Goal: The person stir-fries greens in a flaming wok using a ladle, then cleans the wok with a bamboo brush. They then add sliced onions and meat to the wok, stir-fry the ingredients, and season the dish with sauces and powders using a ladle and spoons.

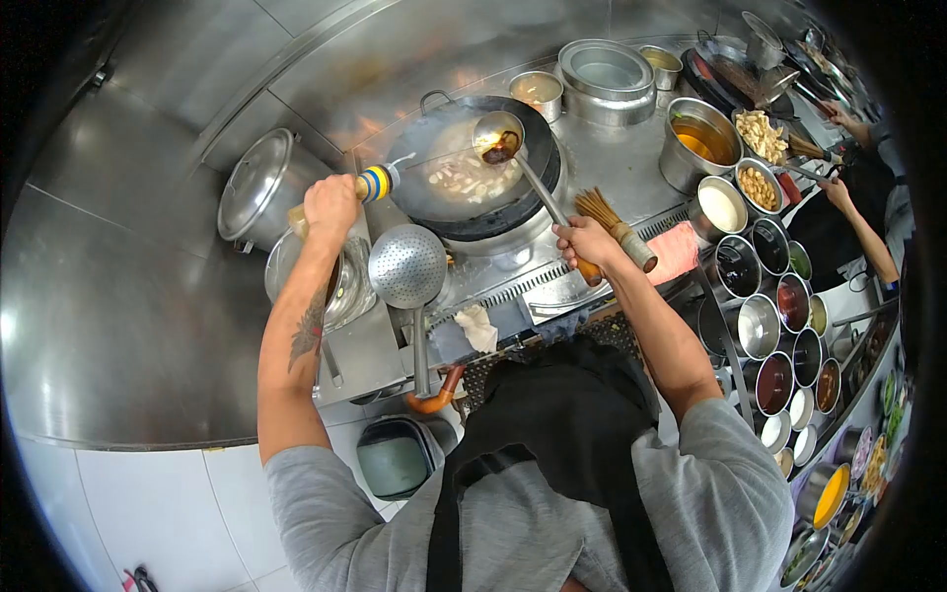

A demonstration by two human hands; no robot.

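My left hand (pixel 331 207) is wrapped round a bottle with a blue and yellow striped neck (pixel 374 184), tipped toward the wok. Pale liquid shows at its mouth. The fingers of my right hand (pixel 589 244) close on the handle of a ladle (pixel 498 137), whose bowl hangs over the wok and holds dark brown liquid. Below it, light-coloured food pieces (pixel 462 180) lie in the steaming wok (pixel 409 187). A perforated strainer (pixel 407 266) rests on the counter near my left forearm, and a bamboo brush (pixel 617 230) lies beside my right hand.
A lidded pot (pixel 258 187) stands at the left. Behind the wok are a small pot (pixel 537 95) and a large round container (pixel 607 83). Oil fills a pot (pixel 700 141) at the right, near many seasoning containers (pixel 758 326). A co-worker's arms (pixel 856 222) are at the far right.
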